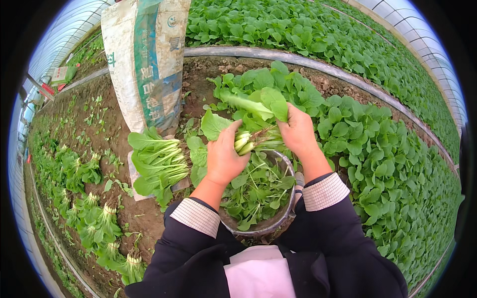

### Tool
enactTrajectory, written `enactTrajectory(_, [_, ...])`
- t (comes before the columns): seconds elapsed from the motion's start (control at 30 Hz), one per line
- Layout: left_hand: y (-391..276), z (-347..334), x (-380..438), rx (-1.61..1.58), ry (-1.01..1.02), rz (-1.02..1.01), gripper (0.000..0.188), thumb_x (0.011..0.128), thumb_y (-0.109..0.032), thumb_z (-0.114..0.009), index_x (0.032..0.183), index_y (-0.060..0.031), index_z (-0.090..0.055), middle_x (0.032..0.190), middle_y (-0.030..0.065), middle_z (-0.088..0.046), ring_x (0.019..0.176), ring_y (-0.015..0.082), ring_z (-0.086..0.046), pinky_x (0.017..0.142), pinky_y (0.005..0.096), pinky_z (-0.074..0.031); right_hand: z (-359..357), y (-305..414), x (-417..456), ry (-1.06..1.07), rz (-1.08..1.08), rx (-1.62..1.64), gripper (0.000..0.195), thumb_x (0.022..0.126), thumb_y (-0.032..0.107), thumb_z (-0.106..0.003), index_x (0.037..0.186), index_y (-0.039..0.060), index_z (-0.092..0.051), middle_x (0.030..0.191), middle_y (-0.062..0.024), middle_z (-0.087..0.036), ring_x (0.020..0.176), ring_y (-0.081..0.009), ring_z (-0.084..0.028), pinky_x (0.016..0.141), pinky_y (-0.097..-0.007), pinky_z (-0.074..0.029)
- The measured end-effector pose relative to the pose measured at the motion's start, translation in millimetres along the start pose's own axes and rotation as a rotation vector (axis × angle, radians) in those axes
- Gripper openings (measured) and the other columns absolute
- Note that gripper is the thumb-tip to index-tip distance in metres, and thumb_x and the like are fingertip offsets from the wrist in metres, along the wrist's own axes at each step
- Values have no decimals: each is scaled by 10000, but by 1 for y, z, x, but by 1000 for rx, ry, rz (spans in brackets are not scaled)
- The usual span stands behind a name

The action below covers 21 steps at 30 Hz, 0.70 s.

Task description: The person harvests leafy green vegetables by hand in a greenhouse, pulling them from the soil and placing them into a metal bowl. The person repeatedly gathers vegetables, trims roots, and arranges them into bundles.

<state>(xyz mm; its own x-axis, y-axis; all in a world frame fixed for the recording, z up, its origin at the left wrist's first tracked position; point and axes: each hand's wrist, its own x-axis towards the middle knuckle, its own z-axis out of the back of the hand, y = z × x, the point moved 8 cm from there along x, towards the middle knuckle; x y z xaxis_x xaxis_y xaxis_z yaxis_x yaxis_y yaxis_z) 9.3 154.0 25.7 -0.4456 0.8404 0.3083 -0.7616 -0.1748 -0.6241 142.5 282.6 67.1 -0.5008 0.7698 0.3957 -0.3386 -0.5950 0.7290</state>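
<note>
My left hand [225,154] holds several leafy green plants by their pale stems [244,143]. Beside it, my right hand [300,130] grips a leafy green [274,104] between thumb and fingers, its leaves somewhat blurred; roots show between the hands. Below both hands is a round metal basin [288,208] holding loose leaves and small plants [257,190]. Left of my left hand, a pile of leafy greens [160,164] lies on a flat board [139,193], roots towards me and the basin side.
A white and green woven sack [145,63] bearing writing stands ahead. Tied bunches of greens [106,219] lie on the soil at left. Dense growing greens [387,160] fill the right side, and a pale pipe-like strip [298,59] curves across the far ground.
</note>
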Motion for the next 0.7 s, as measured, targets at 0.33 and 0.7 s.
enactTrajectory(0.33, [36, 20, -1, -506, -123, 205, 446, 672, -73, -658, 1102, -63, -544, 958, 76, -621, 837, 151, -594, 772, 282, -470, 28, -31, 3, -235, -532, 1263, 181, 920, 163, -452, 885, 2, -528, 517, 46, -321, 417, -77, -258, 402, -240, -198])
enactTrajectory(0.7, [71, 39, 8, -808, -287, 252, 410, 666, -3, -661, 1058, -15, -541, 955, 28, -599, 835, 116, -563, 764, 262, -453, -23, -35, -41, 634, -202, -605, 777, 713, 471, -683, 1270, -10, -432, 1182, -239, -508, 1045, -336, -542, 888, -419, -435])
